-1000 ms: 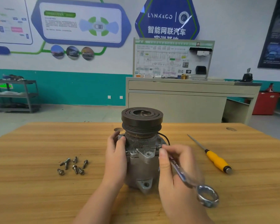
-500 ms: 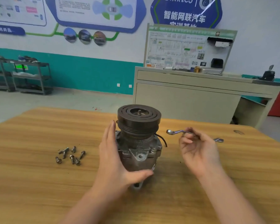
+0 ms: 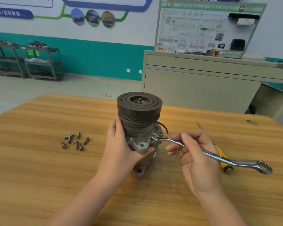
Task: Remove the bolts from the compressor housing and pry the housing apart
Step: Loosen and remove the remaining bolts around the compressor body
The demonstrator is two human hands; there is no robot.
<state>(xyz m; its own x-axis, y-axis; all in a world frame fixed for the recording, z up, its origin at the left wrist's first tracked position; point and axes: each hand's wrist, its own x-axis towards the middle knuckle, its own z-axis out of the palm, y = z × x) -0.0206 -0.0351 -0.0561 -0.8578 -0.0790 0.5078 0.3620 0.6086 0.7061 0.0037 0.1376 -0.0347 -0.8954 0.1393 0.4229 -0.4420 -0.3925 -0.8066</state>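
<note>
Compressor housing (image 3: pixel 138 142) partly hidden by left hand (image 3: pixel 119 149); screwdriver (image 3: pixel 221 154) behind right hand (image 3: pixel 198 154).

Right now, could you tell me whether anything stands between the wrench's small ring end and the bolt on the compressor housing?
Nothing visible does: the wrench, held by the right hand, already has its ring at the bolt.

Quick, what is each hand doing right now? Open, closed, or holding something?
Left hand: grips the compressor, fingers curled around its body.
Right hand: pinches the wrench, whose small ring end sits at the housing flange.
</note>
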